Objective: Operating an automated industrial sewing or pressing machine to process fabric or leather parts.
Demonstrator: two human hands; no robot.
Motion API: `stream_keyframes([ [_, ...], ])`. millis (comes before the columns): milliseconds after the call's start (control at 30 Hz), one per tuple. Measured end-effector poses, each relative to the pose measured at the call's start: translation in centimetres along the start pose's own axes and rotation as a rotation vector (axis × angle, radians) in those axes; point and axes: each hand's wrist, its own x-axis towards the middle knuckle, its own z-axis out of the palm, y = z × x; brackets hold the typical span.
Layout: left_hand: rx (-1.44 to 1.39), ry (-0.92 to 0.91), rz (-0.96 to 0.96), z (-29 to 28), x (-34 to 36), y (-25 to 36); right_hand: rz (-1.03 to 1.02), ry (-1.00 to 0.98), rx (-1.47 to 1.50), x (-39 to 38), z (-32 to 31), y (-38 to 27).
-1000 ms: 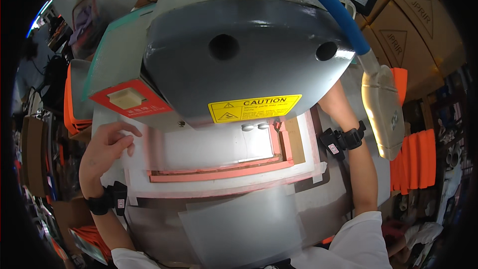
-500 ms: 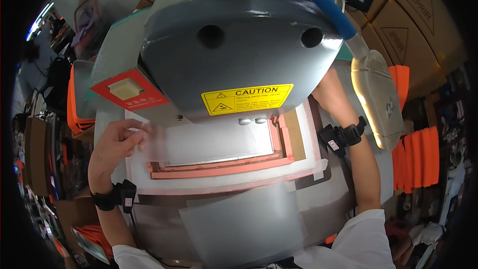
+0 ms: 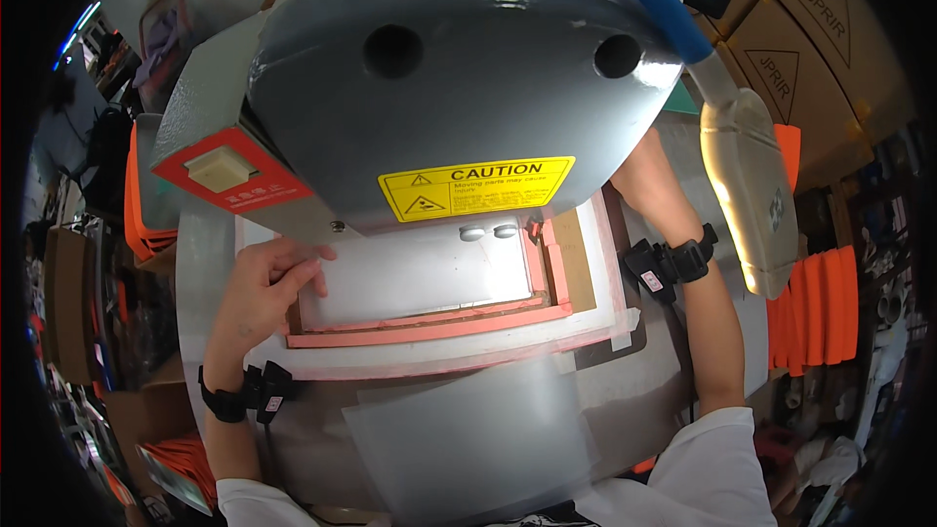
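My left hand (image 3: 270,288) is at the left end of a pale sheet (image 3: 420,278), its fingers apart and its fingertips touching or just over the sheet's left edge. The sheet lies flat inside a rectangular border of pink strips (image 3: 429,332) on a white board (image 3: 605,283). My right hand (image 3: 646,176) reaches along the right side of a large dark grey machine head (image 3: 468,98). Its fingers are hidden behind the machine. Each wrist wears a black strap with a small box.
A translucent sheet (image 3: 468,439) lies at the front edge. A red panel with a pale button (image 3: 220,173) is at left. A lit lamp (image 3: 747,190) hangs at right from a blue arm. Orange pieces (image 3: 820,312) and cardboard boxes (image 3: 815,29) stand farther right.
My left hand has moved right and slightly down, onto the left edge of the sheet. The pale sheet, blurred before, now lies still within the pink border. My right hand has barely moved.
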Motion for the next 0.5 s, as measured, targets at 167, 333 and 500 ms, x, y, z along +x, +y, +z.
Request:
stream_keyframes([
  [167,-0.018,-0.02,-0.03,-0.2,0.2,-0.3,-0.004,0.088,-0.028,-0.6,0.9,1.0],
  [333,-0.074,-0.009,-0.068,-0.3,0.0,-0.1,0.039,-0.033,-0.193,-1.5,1.1,5.4],
  [500,0.029,0.047,-0.072,0.4,-0.2,0.3,0.042,-0.061,-0.23,-2.0,1.0,6.2],
])
